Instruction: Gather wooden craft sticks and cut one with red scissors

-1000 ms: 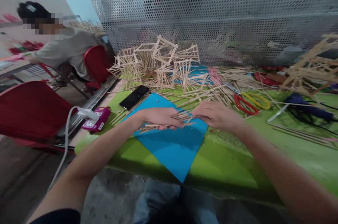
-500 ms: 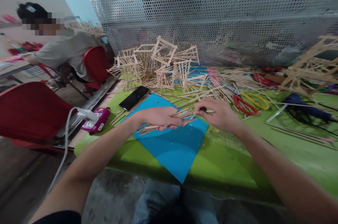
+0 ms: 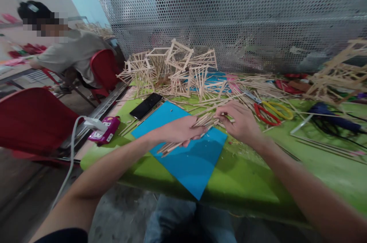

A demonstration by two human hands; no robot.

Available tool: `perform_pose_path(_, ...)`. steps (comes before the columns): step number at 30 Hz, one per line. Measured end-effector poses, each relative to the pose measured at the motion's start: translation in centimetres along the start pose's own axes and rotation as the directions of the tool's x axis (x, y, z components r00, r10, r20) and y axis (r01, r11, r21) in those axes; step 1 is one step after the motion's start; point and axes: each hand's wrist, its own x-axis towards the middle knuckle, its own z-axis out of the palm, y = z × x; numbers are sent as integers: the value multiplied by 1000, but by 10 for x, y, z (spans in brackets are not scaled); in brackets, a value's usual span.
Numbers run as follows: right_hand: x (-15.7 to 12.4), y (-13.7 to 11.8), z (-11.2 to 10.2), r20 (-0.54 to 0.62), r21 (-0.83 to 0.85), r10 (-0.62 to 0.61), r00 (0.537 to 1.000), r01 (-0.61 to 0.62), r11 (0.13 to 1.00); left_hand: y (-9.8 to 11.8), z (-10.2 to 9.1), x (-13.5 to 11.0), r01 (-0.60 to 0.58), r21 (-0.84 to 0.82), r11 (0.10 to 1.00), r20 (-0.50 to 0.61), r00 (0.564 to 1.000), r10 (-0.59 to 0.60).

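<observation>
Centrally: left hand (image 3: 178,131), fingers curled shut round a bundle of thin wooden sticks (image 3: 189,132); bundle slants from lower left to upper right, over the blue sheet (image 3: 187,159). Right hand (image 3: 240,121) just right of bundle's upper end, thumb and fingertips pinched on stick tips there; whether one stick or several, can't tell.

Landmark = blue sheet, lying flat on green surface (image 3: 252,182), one corner overhanging near edge.
- Behind-left of sheet: black phone (image 3: 145,106), face up, touching sheet's far-left edge.
- Further left, at surface edge: pink power strip (image 3: 103,130) w/ white plug and cable (image 3: 69,166).
- Behind sheet: loose sticks, then heap of stick frames (image 3: 172,69) against perforated metal screen (image 3: 229,13).
- Behind-right: scissors, red and yellow handles (image 3: 271,113).
- Far right: dark blue glue gun (image 3: 334,117); more stick frames (image 3: 341,73) beyond.
- Left, off surface: red chair (image 3: 31,120); another person (image 3: 69,57) seated at separate table.
</observation>
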Motion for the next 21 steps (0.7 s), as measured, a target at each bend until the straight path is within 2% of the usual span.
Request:
perform_pose_path(7,-1,-4,8,-118,-10,69,991,-71,997,-5,14,10,-16,-35,999,-92,996,13)
perform_pose_path(14,-3,-3,12,-113,1,72,991,-72,997,-9,24,15,-45,-58,997,-132,991,37)
perform_pose_path(21,-3,-10,10,-89,36,47,995,-44,998,-21,17,23,-77,-41,996,-197,978,68)
